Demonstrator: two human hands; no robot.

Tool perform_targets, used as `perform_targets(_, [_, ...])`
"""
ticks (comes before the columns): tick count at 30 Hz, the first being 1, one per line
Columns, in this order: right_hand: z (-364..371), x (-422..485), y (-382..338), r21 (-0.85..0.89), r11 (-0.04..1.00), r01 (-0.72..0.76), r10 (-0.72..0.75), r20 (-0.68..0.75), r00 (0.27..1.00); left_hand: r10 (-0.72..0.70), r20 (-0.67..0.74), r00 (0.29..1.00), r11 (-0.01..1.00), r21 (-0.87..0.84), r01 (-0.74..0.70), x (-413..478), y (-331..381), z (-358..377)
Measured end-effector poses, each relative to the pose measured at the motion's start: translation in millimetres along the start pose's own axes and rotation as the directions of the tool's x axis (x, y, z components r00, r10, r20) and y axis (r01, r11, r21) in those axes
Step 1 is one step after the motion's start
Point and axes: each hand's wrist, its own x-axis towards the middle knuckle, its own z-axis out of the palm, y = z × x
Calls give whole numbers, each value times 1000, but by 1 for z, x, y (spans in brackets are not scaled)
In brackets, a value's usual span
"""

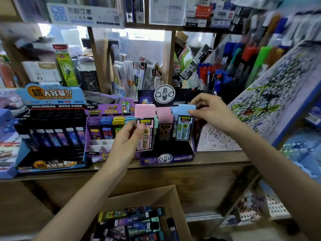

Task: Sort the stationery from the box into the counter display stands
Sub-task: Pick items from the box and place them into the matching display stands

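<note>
Head view: left hand (126,139) grips pink case (145,112), right hand (211,110) pinches blue case (184,127) hanging under it; best seat each upright in the purple stand (166,158) beneath.

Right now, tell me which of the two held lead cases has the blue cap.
The lead case the right hand pinches; the left hand holds the pink-capped case.

White daylight glares through the opening (147,37) at twelve o'clock; the box (139,195) at six o'clock sits dimmer. Wide-angle bending and blur smear the shelves (161,27) toward two and ten o'clock, the centre fairly sharp.
</note>
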Motion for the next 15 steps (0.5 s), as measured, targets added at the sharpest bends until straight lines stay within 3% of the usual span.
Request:
perform_targets(10, [13,21,16,-238,969,67,-58,44,997,4,110,994,998,66,-11,49,16,18])
perform_targets(15, [9,17,17,-261,963,75,-55,82,995,-28,138,990,968,251,-7,73,20,18])
